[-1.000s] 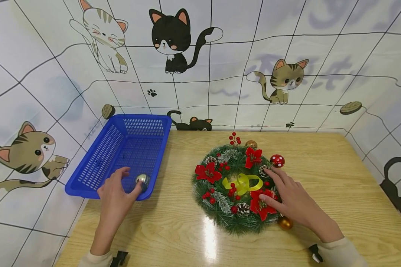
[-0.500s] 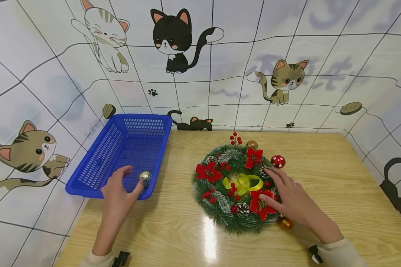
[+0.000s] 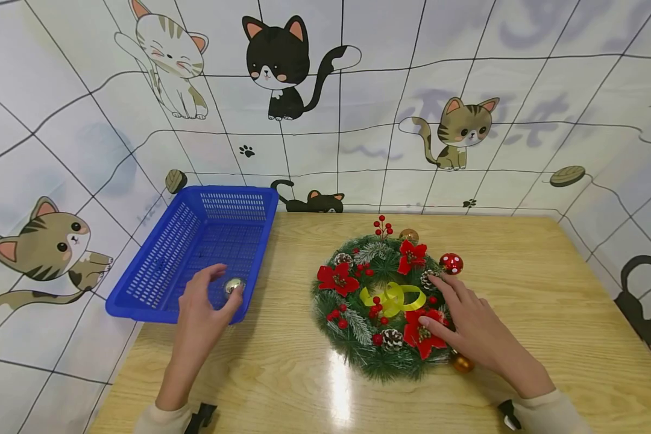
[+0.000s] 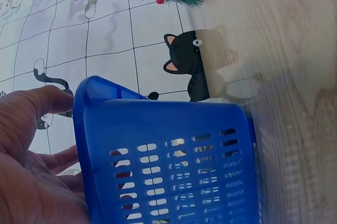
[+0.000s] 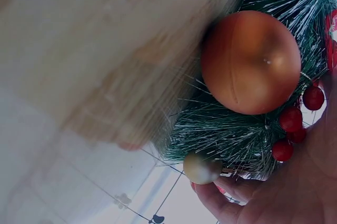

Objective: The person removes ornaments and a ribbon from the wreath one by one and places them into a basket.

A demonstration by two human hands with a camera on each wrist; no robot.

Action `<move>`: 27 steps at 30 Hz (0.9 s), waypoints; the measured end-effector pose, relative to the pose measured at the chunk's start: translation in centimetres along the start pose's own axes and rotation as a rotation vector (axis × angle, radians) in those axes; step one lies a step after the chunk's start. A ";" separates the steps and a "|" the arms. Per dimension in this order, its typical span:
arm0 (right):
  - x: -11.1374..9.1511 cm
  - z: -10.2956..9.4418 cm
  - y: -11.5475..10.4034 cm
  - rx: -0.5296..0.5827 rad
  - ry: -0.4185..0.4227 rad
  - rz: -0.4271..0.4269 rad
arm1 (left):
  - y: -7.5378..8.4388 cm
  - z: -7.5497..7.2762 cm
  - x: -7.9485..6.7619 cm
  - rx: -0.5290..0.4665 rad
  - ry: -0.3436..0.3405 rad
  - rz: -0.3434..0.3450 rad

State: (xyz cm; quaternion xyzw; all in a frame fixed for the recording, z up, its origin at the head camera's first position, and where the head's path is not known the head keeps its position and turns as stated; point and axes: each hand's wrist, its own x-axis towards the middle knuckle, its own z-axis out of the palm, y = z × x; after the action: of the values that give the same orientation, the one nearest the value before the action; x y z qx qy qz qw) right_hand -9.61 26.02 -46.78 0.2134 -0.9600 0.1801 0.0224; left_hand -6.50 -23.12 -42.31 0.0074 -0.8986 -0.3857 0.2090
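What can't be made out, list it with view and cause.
Head view: lower part of the shiny golden ball, behind the left hand.
Head view: part of the round green bristly wreath, under the right hand.
Left wrist view: contents of the blue plastic basket, screened by its slotted wall.
Right wrist view: fine grain of the pale wooden tabletop, blurred.

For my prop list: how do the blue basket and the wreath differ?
The blue basket is plain, with slotted walls; the wreath is bushy green, trimmed with red flowers and a yellow ribbon. The basket is an open-topped box with fairly straight sides, the wreath a round ring. The left hand is at the basket, the right hand at the wreath. Both rest on the wooden table.
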 end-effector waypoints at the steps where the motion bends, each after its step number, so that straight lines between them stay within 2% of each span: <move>1: 0.0 0.0 0.0 -0.003 -0.001 0.001 | 0.1 0.0 0.0 -0.003 -0.005 0.001; 12: 0.1 0.0 -0.4 -0.006 0.000 0.009 | 0.5 0.7 0.3 -0.011 -0.013 0.031; 22: 0.0 0.1 -0.6 -0.007 -0.001 0.014 | 0.7 1.4 0.6 -0.054 0.055 0.139; 27: 0.0 0.0 -0.5 -0.010 0.000 0.022 | 1.0 1.7 0.6 -0.071 0.064 0.165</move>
State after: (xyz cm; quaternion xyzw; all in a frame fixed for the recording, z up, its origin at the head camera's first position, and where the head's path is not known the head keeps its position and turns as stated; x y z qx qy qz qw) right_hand -9.37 25.56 -46.62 0.2027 -0.9632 0.1754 0.0213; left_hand -7.53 -21.36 -42.39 -0.0617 -0.8748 -0.3982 0.2690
